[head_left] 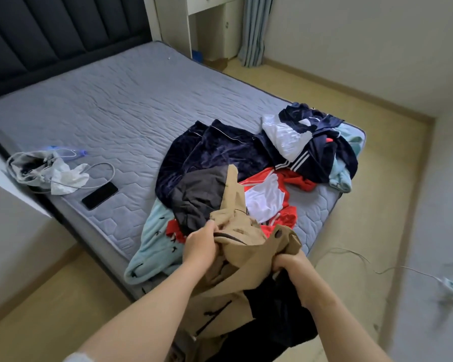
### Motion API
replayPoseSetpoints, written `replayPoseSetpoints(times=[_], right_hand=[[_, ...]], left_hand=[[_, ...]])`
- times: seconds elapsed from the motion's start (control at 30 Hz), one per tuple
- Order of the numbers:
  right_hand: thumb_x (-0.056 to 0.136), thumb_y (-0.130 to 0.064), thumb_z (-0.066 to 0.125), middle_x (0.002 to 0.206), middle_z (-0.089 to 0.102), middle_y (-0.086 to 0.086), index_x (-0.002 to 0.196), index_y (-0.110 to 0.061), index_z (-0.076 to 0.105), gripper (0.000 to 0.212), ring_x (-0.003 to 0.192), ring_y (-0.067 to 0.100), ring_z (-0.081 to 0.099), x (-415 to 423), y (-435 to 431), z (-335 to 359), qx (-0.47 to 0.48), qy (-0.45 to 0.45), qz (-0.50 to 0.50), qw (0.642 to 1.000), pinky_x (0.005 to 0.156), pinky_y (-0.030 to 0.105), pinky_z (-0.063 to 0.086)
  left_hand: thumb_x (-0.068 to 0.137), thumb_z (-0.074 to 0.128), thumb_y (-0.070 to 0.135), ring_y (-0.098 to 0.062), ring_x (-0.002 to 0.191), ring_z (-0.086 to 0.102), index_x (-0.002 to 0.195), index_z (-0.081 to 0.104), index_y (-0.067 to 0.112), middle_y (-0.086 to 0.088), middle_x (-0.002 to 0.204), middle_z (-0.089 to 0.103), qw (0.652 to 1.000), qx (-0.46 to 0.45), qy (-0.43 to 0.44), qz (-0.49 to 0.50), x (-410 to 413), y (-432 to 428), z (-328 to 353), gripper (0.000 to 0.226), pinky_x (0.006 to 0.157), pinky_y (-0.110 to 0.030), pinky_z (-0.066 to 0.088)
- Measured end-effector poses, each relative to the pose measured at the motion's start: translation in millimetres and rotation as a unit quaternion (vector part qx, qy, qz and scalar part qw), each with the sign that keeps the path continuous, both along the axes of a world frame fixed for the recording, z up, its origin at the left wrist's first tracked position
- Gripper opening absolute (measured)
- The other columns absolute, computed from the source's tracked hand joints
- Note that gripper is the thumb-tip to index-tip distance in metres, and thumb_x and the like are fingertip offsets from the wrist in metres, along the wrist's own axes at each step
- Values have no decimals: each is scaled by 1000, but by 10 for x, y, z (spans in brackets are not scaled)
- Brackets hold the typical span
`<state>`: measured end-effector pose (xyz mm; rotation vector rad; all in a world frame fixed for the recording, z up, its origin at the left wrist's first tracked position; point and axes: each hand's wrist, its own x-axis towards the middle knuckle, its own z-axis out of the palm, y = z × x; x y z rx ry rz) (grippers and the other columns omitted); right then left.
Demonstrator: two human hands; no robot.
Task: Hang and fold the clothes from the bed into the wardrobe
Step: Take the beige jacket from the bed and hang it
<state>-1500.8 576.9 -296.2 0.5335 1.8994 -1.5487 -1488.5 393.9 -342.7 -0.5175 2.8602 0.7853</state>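
While both hands, left hand (202,244) and right hand (292,262), are gripping the tan jacket (246,257), it's lifting off the bed (115,113); probably needing a hanger next.

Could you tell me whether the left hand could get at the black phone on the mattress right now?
Probably, but not freely: the left hand grips the tan jacket and must let go first. The phone lies uncovered on the mattress to its left.
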Motion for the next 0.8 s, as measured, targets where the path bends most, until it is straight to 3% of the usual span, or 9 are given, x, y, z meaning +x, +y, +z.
replayPoseSetpoints(times=[0.07,0.2,0.3,0.37,0.47,0.57,0.67,0.8], right_hand=[[66,10,51,65,57,12,82,-5,55,23,53,20,57,63,6,33,-25,66,-14,997,49,26,46],[69,22,47,78,66,0,90,-12,62,43,65,3,65,-8,-400,263,-72,206,47,975,53,15,49],[73,22,48,76,66,0,77,-18,62,42,75,16,62,-66,-759,573,-117,278,52,952,64,21,52],[73,21,49,76,65,4,74,-17,63,40,79,23,61,-128,-978,845,-158,325,53,931,72,32,51],[68,11,56,84,64,12,80,-11,65,27,82,27,63,-151,-1265,1380,-258,386,60,883,73,36,53],[66,6,58,76,69,-3,72,-26,71,35,79,17,65,-142,-1418,1894,-330,453,97,823,75,32,53],[66,4,57,71,69,-9,71,-30,72,37,75,11,65,-174,-1476,2200,-337,497,143,786,70,24,53],[76,13,57,63,67,-12,67,-26,64,40,64,2,63,-257,-1542,2018,-176,507,191,822,64,17,51]], left_hand=[[86,32,4,-25,75,46,84,36,20,-9,87,55,993,49,55,90,-47,-99,162,17,61,-33,33],[82,39,0,-23,67,45,80,37,21,3,71,49,963,109,188,160,-126,-344,756,21,58,-31,33],[83,41,-3,-11,60,42,71,38,24,7,69,48,907,188,292,238,-33,-518,1258,29,54,-18,35],[82,40,-3,-13,61,40,70,38,25,5,69,47,862,243,350,276,60,-657,1637,30,59,-24,36],[81,40,2,-13,63,44,71,41,26,6,68,50,802,275,449,282,275,-821,2311,26,60,-34,40],[83,41,6,6,55,50,74,47,29,14,66,55,767,258,542,226,549,-891,2886,25,55,-15,47],[85,43,6,11,56,50,77,48,30,13,71,53,760,236,574,192,728,-934,3147,26,55,-7,45],[84,46,2,3,60,49,75,48,26,8,72,53,795,216,502,263,747,-1059,2887,26,57,-17,44]])
